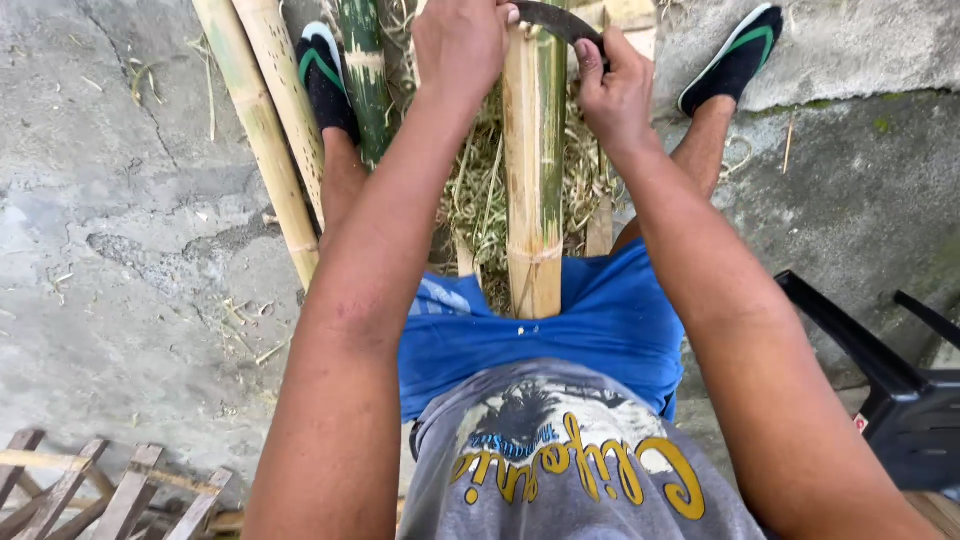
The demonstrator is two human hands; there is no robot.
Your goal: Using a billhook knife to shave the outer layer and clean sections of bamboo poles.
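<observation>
A cracked grey concrete floor lay under everything, strewn with dry shavings between the person's legs. The thick bamboo pole ran straight away from the lap, its cut near end resting against the blue shorts and its far end passing out of the top edge of the view. A dark curved blade lay across the pole at the far end. The left hand was closed over the blade's left end on the pole's left side; the right hand was clenched on its right end, just beside the pole. The hands sat apart, one on each flank.

Left of the left arm, two pale bamboo poles and a green one lay close together, with bare concrete beyond them. Right of the right arm stood a black plastic chair. Wooden slats crowded the near-left corner.
</observation>
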